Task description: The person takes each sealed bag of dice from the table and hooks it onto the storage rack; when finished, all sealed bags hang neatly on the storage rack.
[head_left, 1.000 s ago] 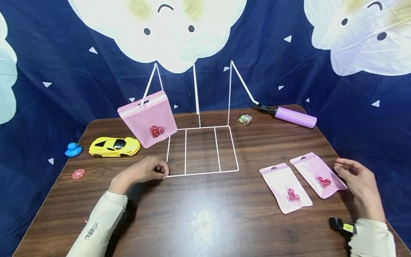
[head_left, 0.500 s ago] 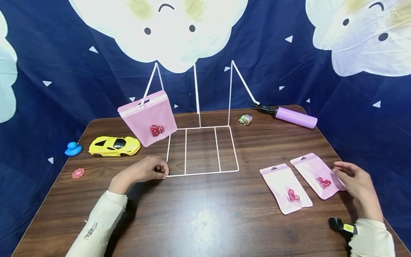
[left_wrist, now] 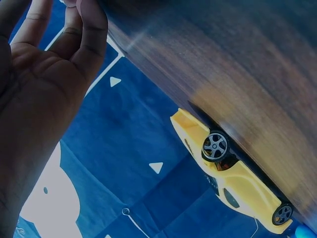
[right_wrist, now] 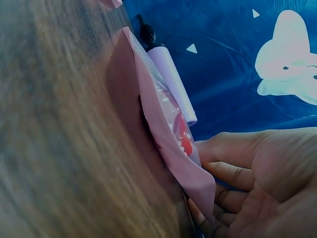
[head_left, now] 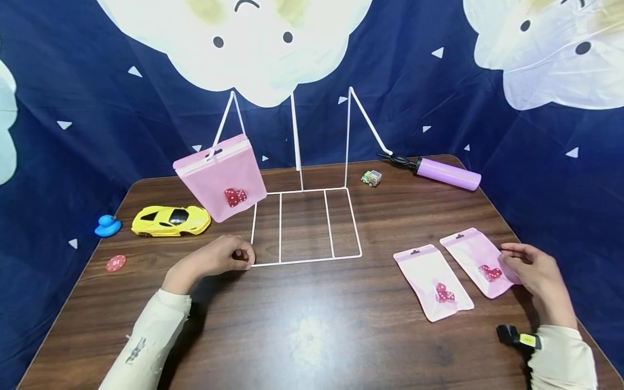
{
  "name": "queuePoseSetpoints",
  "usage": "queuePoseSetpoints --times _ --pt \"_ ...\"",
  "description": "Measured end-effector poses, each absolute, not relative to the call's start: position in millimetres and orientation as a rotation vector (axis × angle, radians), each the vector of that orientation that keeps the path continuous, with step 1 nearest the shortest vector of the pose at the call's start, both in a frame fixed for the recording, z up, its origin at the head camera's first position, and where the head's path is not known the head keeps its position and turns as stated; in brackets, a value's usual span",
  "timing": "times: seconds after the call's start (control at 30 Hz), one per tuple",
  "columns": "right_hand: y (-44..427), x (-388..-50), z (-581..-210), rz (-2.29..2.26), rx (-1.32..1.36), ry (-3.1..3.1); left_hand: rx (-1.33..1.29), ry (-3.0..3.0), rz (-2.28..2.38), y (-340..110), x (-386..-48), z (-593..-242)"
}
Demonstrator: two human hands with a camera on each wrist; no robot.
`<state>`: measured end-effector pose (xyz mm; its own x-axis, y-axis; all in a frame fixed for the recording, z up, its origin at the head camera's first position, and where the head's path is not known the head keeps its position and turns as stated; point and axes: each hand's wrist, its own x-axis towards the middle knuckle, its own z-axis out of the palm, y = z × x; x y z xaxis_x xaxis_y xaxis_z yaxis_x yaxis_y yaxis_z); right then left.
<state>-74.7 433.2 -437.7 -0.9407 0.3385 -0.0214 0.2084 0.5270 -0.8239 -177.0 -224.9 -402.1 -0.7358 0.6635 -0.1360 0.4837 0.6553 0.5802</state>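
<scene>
My left hand (head_left: 214,257) pinches the near left corner of a white wire rack (head_left: 307,261); its fingertips are cut off at the top of the left wrist view. From one of the rack's raised arms hangs a pink pouch (head_left: 207,181) with red dice inside. Two more pink pouches lie at the right, the nearer one (head_left: 423,273) flat. At the right edge of the farther pouch (head_left: 467,250) is my right hand (head_left: 543,279). The right wrist view shows this pouch (right_wrist: 153,116) with its side lifted between the thumb and the fingers of that hand (right_wrist: 277,173).
A yellow toy car (head_left: 170,221), blue duck (head_left: 108,226) and red chip (head_left: 116,263) lie at the left. Behind the rack's right side are a small toy truck (head_left: 371,178) and purple pump (head_left: 448,173). A black object (head_left: 508,335) lies beside the right sleeve.
My right hand has moved slightly left, farther over the edge of the right pouch. My left hand keeps its place on the rack corner. The head view has shifted a little.
</scene>
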Motion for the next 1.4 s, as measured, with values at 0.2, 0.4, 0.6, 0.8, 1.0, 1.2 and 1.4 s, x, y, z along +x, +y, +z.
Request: queuePoseSetpoints --times 0.2,0.4,0.6,0.8,1.0,1.2,1.4 --pt "433.2 -77.4 -436.4 1.393 -0.481 -2.62 0.916 2.539 0.752 -224.5 -176.2 -402.4" --pt "430.7 -76.8 -435.5 1.315 -0.519 -2.72 0.904 2.522 0.757 -225.3 -173.0 -405.1" --pt "429.8 -75.5 -436.9 1.248 -0.528 -2.732 0.913 2.525 0.759 -224.8 -174.3 -407.1" --pt "430.6 -77.1 -435.4 1.224 -0.509 -2.72 0.914 2.53 0.759 -223.3 -175.9 -404.5" --pt "428.7 -79.3 -432.9 1.226 -0.548 -2.749 0.901 2.538 0.748 -226.7 -173.3 -403.6" --pt "427.5 -78.7 -431.7 1.282 -0.615 -2.711 0.893 2.541 0.746 -227.0 -174.0 -403.6" --pt "426.0 -74.1 -429.3 1.409 -0.677 -2.566 0.913 2.538 0.742 -225.2 -177.5 -401.8"
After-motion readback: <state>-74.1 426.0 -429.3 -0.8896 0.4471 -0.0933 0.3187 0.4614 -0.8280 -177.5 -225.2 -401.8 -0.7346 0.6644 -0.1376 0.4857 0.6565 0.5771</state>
